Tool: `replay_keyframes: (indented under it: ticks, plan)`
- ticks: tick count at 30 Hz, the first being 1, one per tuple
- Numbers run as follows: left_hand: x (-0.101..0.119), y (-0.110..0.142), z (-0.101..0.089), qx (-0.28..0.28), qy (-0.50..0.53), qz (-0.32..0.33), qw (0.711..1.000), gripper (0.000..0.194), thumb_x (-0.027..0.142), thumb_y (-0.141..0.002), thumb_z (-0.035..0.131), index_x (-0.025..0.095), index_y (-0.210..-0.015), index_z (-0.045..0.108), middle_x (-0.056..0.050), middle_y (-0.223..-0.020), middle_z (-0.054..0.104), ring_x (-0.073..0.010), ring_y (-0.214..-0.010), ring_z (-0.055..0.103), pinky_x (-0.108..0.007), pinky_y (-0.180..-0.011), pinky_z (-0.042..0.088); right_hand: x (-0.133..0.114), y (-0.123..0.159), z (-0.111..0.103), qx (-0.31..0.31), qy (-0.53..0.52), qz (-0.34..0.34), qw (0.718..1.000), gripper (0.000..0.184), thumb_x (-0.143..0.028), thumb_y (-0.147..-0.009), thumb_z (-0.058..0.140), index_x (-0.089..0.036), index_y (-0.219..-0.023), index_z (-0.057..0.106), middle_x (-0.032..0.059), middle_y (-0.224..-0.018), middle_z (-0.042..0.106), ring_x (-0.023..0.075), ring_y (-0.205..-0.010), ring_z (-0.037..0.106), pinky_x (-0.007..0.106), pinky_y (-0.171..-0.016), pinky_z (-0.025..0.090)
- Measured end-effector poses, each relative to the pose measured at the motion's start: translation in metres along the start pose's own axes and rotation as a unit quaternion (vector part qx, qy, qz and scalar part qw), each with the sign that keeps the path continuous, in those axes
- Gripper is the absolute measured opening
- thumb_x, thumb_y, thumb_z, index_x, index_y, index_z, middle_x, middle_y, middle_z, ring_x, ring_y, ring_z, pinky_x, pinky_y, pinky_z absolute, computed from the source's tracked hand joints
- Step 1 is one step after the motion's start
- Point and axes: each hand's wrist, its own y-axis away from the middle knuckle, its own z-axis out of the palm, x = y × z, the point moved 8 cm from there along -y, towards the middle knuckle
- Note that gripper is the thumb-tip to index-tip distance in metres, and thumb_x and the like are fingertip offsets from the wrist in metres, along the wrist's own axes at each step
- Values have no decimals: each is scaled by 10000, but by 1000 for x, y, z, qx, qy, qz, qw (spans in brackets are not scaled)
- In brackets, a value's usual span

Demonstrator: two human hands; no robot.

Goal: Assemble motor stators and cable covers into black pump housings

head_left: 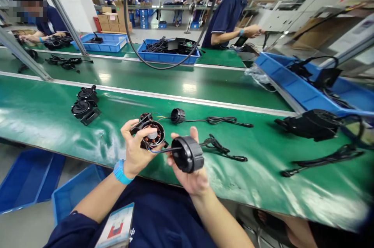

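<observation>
Two bare hands work above the green table point(113, 135) in the head view: the left hand point(136, 156) pinches the motor point(160, 133) between thumb and fingers, and the right hand point(191, 179) cups the black cap point(189, 155) with curled fingers. The motor looks dense and rigid, best held by its outer housing, off the copper coils; the cap seems light, stiff and slick, best gripped around its ribbed side; the thin wires point(152, 151) look easily strained.

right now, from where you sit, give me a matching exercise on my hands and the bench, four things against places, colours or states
1. left hand
2. right hand
3. wristband
4. bench top

A. holds the ribbed cap
B. light blue
C. green
D. holds the open motor

Pairs: 1-D, 2-A, 3-B, 4-C
</observation>
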Motion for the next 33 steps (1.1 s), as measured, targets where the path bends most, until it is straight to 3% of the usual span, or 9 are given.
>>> replay_keyframes:
  ticks: [6, 12, 15, 18, 21, 25, 28, 31, 33]
  plan:
    - [-4, 25, 29, -109, 68, -61, 990, 252, 284, -758, 867, 202, -806, 633, -93, -1394, 342, -334, -1430, 370, -512, -1121, 453, -29, -41, -14, -29, 52, 52, 997, 1121, -868, -728, 621, -346, -1609, 166, 188, -1551, 425, 271, -1017, 690, 378, -676, 607]
    - [-23, 36, 34, -144, 14, -77, 986, 366, 317, -695, 885, 194, -807, 559, -94, -1192, 401, -296, -1225, 478, -486, -1042, 491, -34, -60, -59, 35, 213, 110, 970, 464, -573, -919, 663, -221, -1221, 685, 100, -1190, 678, 201, -966, 663, 309, -779, 578]
    - [-30, 41, 32, -141, 33, -56, 988, 384, 355, -724, 880, 208, -931, 591, -87, -1178, 416, -278, -1194, 492, -467, -1014, 512, -33, -68, -67, 4, 298, 111, 948, 441, -562, -943, 644, -206, -1191, 722, 68, -1057, 716, 195, -950, 665, 344, -900, 555]
    - [-31, 43, 28, -122, 65, -25, 990, 419, 359, -760, 873, 239, -1054, 599, -84, -1230, 415, -266, -1252, 482, -445, -1010, 531, -34, -75, -65, -41, 366, 105, 924, 413, -536, -949, 645, -215, -1193, 735, 72, -1174, 717, 224, -1105, 661, 408, -1063, 491]
    - [-30, 44, 27, -127, 89, -4, 988, 305, 338, -785, 860, 239, -973, 641, -83, -1305, 392, -264, -1314, 464, -433, -1013, 541, -39, -81, -58, -84, 418, 101, 899, 383, -496, -958, 641, -237, -1226, 730, 71, -1289, 690, 241, -1238, 623, 422, -1120, 457]
    - [-35, 43, 30, -164, 113, 6, 980, 217, 333, -787, 854, 206, -797, 679, -91, -1329, 390, -269, -1312, 476, -441, -1023, 547, -39, -90, -44, -148, 461, 126, 866, 386, -492, -1015, 546, -246, -1254, 724, 49, -1204, 735, 222, -1132, 677, 392, -1050, 501]
    - [-41, 36, 32, -211, 134, 20, 968, 219, 360, -776, 864, 200, -758, 717, -101, -1400, 385, -300, -1342, 458, -487, -1071, 520, -39, -100, -36, -171, 485, 122, 849, 400, -491, -1026, 508, -204, -1080, 780, 47, -1057, 758, 205, -998, 697, 351, -960, 531]
    - [-49, 22, 26, -224, 102, 53, 968, 229, 413, -736, 896, 227, -770, 766, -95, -1437, 397, -330, -1361, 422, -534, -1112, 467, -38, -110, -29, -180, 456, 107, 865, 377, -465, -1021, 528, -191, -1078, 781, 55, -1061, 741, 192, -1005, 674, 313, -915, 549]
    - [-54, 13, 22, -233, 80, 78, 966, 248, 452, -728, 889, 250, -830, 787, -91, -1324, 486, -287, -1261, 488, -489, -1069, 502, -26, -109, -30, -193, 378, 173, 889, 406, -474, -1033, 517, -208, -1267, 713, 59, -1082, 727, 153, -867, 679, 251, -741, 578]
